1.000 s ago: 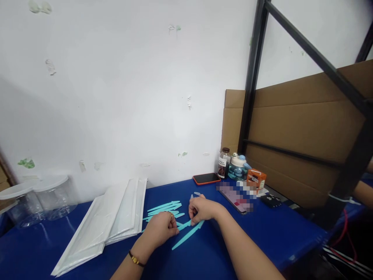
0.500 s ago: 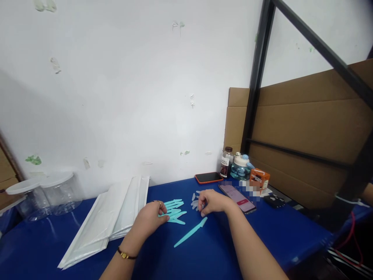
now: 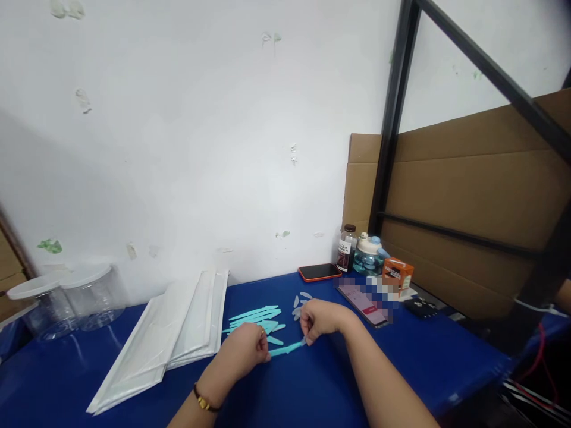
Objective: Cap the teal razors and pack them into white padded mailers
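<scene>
My left hand (image 3: 250, 348) is closed on the handle end of a teal eyebrow razor (image 3: 285, 349), held low over the table. My right hand (image 3: 321, 321) pinches a small clear blade cap (image 3: 304, 341) at the razor's other end; whether the cap is fully on I cannot tell. Behind my left hand lies a pile of teal eyebrow razors (image 3: 254, 313), partly hidden by the hand. Several loose clear caps (image 3: 297, 301) lie just beyond my right hand, which covers part of them.
White padded envelopes (image 3: 156, 333) are stacked at the left, beside clear lidded jars (image 3: 91, 297). At the back right are an orange-edged phone (image 3: 320, 272), a lit phone (image 3: 363, 304), a brown bottle (image 3: 345, 249), a water bottle (image 3: 369, 255), an orange box (image 3: 397, 276) and a black item (image 3: 420, 307).
My left hand has left the razor pile, moving nearer and right, and taken hold of a razor. The lone razor no longer lies on the table. My right hand has lowered slightly to the razor's end.
</scene>
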{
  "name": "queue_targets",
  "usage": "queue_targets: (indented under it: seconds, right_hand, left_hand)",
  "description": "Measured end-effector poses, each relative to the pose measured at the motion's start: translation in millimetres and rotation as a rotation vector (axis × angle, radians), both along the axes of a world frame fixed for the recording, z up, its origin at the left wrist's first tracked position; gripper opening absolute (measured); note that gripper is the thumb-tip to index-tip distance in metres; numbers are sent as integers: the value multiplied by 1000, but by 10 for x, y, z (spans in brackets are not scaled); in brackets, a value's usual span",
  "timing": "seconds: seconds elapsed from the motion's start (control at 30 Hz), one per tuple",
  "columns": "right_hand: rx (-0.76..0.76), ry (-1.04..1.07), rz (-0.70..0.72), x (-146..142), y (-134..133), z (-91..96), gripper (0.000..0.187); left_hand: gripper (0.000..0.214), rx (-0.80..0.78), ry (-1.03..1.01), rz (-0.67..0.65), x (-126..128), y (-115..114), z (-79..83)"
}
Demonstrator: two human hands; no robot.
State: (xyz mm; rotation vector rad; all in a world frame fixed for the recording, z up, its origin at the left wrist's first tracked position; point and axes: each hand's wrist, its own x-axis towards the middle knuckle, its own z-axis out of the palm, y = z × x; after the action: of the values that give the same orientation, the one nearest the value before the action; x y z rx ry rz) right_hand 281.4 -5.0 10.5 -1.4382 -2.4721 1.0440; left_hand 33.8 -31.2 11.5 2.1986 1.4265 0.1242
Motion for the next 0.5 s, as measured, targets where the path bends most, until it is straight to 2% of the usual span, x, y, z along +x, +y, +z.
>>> queue_targets:
  seconds: [0.07,0.13,0.23,0.3,0.37,0.4,0.43,0.5]
  right_hand:
    - [46,12,-96,106,3,23,17]
    - [107,29,-165,195,8,26,21]
    - [236,58,-231,228,30,-21,30]
    - [345,112,-280,184,54,-50,24]
    - [452,182,-312,111,59,-17,11]
    - [493,227,-321,69,41,38,9]
    - [523,290,-325,26,0,121,11]
    - [533,494,-311,-55,-174,341,20]
  left_hand:
    - [6,12,27,35,-106,49,42]
    - [13,65,-13,69,-172,53,125]
    - [33,104,-215,70,-139,-117,369]
    - [35,-58,-475,-62,-60,-360,558]
    - [42,-276,-727,-307,-10,-651,669]
    - [46,-322,-831,-409,-16,-792,674]
    - [48,-333,-943,-429,-49,-920,642]
    - [43,-333,-1067,-334,-187,-1126,489]
